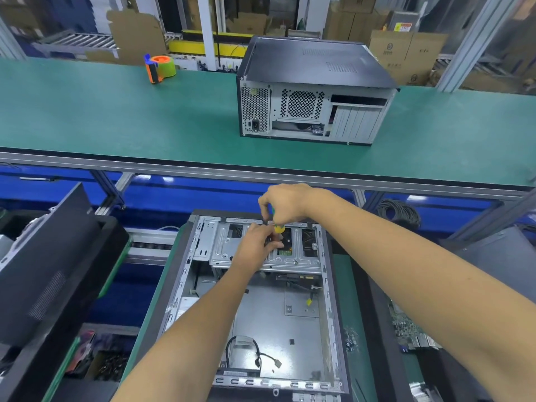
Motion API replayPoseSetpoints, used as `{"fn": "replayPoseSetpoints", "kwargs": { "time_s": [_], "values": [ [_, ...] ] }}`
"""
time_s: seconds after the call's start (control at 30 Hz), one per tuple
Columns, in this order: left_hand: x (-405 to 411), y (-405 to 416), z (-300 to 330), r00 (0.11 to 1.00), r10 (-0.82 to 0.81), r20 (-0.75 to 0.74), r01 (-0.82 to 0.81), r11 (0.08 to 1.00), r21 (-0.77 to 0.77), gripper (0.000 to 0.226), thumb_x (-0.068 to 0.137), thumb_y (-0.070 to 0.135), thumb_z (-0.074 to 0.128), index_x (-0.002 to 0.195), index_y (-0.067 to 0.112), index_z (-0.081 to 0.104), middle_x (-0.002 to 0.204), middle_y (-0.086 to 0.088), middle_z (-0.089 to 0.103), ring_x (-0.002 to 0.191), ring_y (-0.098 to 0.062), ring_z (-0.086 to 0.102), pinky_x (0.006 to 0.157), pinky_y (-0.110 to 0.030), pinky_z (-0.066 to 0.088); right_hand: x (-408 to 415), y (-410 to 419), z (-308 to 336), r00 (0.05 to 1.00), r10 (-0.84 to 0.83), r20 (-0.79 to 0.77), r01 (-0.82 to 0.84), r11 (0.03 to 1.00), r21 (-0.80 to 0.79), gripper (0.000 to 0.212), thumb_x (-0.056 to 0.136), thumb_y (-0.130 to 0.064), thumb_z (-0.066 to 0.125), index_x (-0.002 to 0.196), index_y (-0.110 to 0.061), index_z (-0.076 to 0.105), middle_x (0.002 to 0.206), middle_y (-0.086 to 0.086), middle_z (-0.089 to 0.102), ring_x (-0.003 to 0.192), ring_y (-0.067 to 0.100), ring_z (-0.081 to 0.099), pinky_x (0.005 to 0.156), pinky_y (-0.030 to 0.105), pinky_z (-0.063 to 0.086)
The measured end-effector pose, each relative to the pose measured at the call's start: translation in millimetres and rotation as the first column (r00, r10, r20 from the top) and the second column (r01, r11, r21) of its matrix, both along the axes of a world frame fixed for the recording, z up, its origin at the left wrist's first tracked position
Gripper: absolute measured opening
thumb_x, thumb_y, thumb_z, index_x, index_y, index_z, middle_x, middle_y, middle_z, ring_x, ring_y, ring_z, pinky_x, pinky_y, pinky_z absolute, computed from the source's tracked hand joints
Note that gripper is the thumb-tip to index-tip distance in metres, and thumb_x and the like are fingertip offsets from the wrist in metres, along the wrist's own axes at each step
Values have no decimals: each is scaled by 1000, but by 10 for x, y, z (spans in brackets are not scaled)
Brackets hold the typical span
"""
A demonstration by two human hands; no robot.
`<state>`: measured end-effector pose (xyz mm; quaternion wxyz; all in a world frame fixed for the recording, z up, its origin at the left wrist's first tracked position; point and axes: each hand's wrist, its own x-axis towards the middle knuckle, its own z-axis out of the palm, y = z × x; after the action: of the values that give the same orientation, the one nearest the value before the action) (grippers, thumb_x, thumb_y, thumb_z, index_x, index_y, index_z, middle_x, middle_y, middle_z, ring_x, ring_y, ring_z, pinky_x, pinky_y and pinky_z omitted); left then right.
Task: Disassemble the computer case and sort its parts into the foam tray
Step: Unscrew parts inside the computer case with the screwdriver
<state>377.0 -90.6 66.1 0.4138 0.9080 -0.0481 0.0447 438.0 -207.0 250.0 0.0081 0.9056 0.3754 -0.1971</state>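
An open computer case point(330, 329) lies flat in front of me, its side panel off and its grey floor bare apart from loose cables point(255, 352). At its far end sits a silver drive cage point(220, 245). My right hand point(285, 203) grips a screwdriver point(279, 227) with a yellow and green handle, held upright over the cage. My left hand point(256, 242) reaches in just below it, fingers pinching at the screwdriver's lower end; what they pinch is hidden.
A second, closed case point(313, 91) stands on the green conveyor belt point(116, 111) beyond, with an orange and green tape dispenser point(159, 68) to the left. A black panel point(49, 256) leans at left. A circuit board point(412, 332) and small screws point(351, 338) lie at right.
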Motion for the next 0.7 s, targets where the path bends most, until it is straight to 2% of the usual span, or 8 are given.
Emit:
{"fn": "replayPoseSetpoints", "kwargs": {
  "time_s": [0.07, 0.13, 0.27, 0.33, 0.4, 0.47, 0.57, 0.7],
  "values": [
    [3, -2, 2, 1000, 6, -3, -6, 1000, 8, 16, 91, 25, 75, 101, 14, 71, 92, 19, 63, 97, -12, 45, 81, -26, 41, 14, 0, -23, 992, -38, 120, 43, 998, -40, 19, 97, -39, 51, 99, -22, 58, 80, -10, 49, 82, 20, 51, 62, 34, 32],
    [5, -7, 3, 1000, 9, -10, -9, 1000, 17, 17, 91, 26, 76, 101, 14, 70, 97, 13, 68, 97, -11, 46, 81, -26, 42, 32, -9, -15, 981, -59, 187, 79, 992, -99, 26, 104, -41, 39, 95, -19, 50, 77, -5, 45, 79, 24, 47, 66, 37, 33],
    [7, -13, 8, 1000, 13, -14, -13, 1000, 2, 17, 90, 25, 77, 101, 13, 71, 97, 11, 67, 97, -13, 47, 84, -29, 45, 55, -32, 47, 999, -51, 3, 51, 999, -16, 11, 93, -20, 50, 85, -17, 58, 79, -4, 57, 77, 23, 50, 61, 33, 34],
    [1, -13, 12, 1000, 12, -9, -12, 1000, -3, 18, 89, 25, 78, 103, 14, 72, 95, 8, 66, 99, -17, 49, 86, -32, 46, 46, -57, 62, 986, -43, -159, 58, 994, 90, 24, 82, -3, 52, 87, -16, 72, 85, -2, 65, 70, 15, 53, 57, 29, 38],
    [-2, -12, 15, 1000, 9, -7, -9, 1000, -11, 19, 90, 24, 78, 105, 13, 73, 95, 5, 67, 99, -19, 49, 87, -35, 47, 41, -83, 53, 977, -35, -212, 58, 993, 102, 24, 82, -2, 60, 97, -15, 73, 82, -4, 63, 63, 6, 52, 54, 28, 37],
    [-3, -14, 15, 1000, 15, -9, -15, 1000, -14, 18, 90, 23, 78, 105, 14, 73, 94, 3, 67, 98, -16, 48, 88, -34, 47, 47, -59, 26, 994, -54, -93, 58, 998, 39, 15, 88, -25, 66, 102, -19, 64, 81, -8, 55, 72, 12, 52, 57, 31, 34],
    [-9, -18, 24, 1000, 17, -11, -17, 1000, -17, 17, 90, 24, 77, 104, 16, 72, 90, 9, 60, 97, -15, 48, 87, -33, 47, 85, -25, -19, 988, -86, 126, 93, 994, -52, 27, 100, -43, 45, 86, -21, 52, 80, -5, 52, 80, 24, 51, 59, 34, 30],
    [-4, -16, 31, 1000, 11, 0, -11, 1000, -6, 19, 90, 26, 77, 104, 14, 73, 89, 9, 61, 96, -15, 48, 84, -33, 47, 107, 13, 45, 992, -46, -119, 43, 999, -32, 11, 90, -14, 51, 85, -18, 60, 76, -9, 64, 66, 12, 53, 57, 29, 37]
  ]
}}
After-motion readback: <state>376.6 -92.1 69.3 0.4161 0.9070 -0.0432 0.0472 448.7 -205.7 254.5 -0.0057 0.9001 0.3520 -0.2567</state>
